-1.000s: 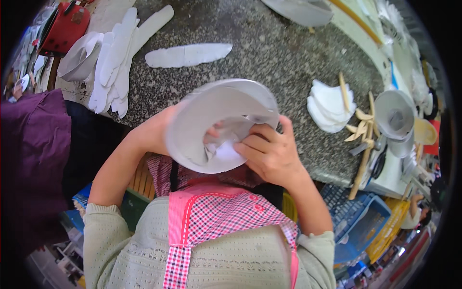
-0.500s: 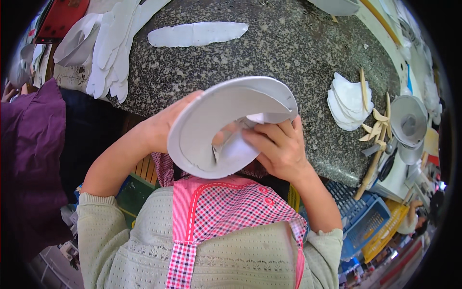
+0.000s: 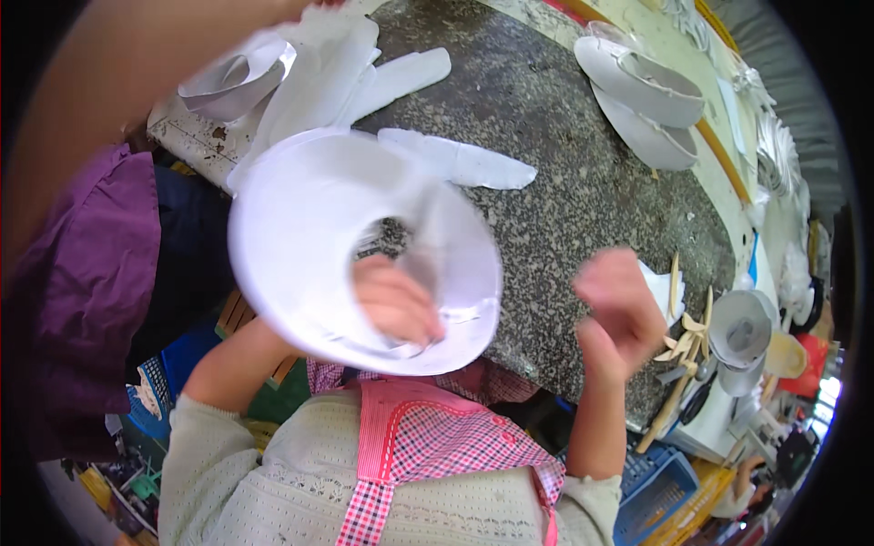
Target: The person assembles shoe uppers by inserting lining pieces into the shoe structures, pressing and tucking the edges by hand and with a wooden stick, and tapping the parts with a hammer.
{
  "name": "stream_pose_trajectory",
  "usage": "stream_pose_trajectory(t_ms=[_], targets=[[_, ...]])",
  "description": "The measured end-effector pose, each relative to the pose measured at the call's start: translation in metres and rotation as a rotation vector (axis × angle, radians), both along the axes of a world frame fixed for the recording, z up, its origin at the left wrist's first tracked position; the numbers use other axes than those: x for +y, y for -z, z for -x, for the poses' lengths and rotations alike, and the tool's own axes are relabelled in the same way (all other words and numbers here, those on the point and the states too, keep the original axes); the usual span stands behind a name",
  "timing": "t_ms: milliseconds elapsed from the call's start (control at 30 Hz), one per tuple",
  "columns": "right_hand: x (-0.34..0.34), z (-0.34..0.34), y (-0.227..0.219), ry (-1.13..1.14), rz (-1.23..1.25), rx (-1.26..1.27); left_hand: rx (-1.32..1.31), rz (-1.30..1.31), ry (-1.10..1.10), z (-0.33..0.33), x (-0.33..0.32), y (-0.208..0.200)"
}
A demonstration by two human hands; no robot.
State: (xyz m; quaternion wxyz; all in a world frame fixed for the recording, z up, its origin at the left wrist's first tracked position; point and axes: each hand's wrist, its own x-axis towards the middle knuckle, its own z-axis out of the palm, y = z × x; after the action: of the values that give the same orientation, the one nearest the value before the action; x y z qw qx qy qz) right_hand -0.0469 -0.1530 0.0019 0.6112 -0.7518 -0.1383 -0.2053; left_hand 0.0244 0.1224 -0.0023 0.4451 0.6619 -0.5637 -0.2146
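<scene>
A white shoe upper (image 3: 300, 246), rounded with a wide rim and a central opening, hangs in front of my chest. My left hand (image 3: 396, 305) grips it; its curled fingers show through the opening, and the upper hides the wrist. The upper is blurred by motion. Off to the right, my right hand (image 3: 624, 314) is raised apart from it, blurred, fingers bent and thumb held away, with nothing seen in it. Beyond the upper, a long white strip (image 3: 482, 164) lies on the speckled stone tabletop (image 3: 546, 218).
Another person's arm (image 3: 109, 118) crosses the upper left above stacked white strips (image 3: 309, 82). Two white uppers (image 3: 642, 86) lie at the far right. Wooden sticks (image 3: 687, 337), white cut pieces (image 3: 657, 291) and a grey bowl (image 3: 739, 328) sit to the right, above a blue basket (image 3: 651, 500).
My right hand has let go of the upper and moved right. The upper has shifted left in my left hand. Another person's arm has come in, and the view has turned rightward.
</scene>
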Motion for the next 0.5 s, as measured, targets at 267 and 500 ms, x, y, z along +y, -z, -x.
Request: stream_pose_trajectory(t_ms=[267, 500], targets=[[0.080, -0.117, 0.031, 0.142, 0.926, 0.123, -1.124, -0.404, -0.017, -0.224, 0.085, -0.014], [0.065, -0.141, 0.022, -0.032, 1.054, 0.489, -0.230, -0.012, -0.331, -0.040, 0.046, -0.026]])
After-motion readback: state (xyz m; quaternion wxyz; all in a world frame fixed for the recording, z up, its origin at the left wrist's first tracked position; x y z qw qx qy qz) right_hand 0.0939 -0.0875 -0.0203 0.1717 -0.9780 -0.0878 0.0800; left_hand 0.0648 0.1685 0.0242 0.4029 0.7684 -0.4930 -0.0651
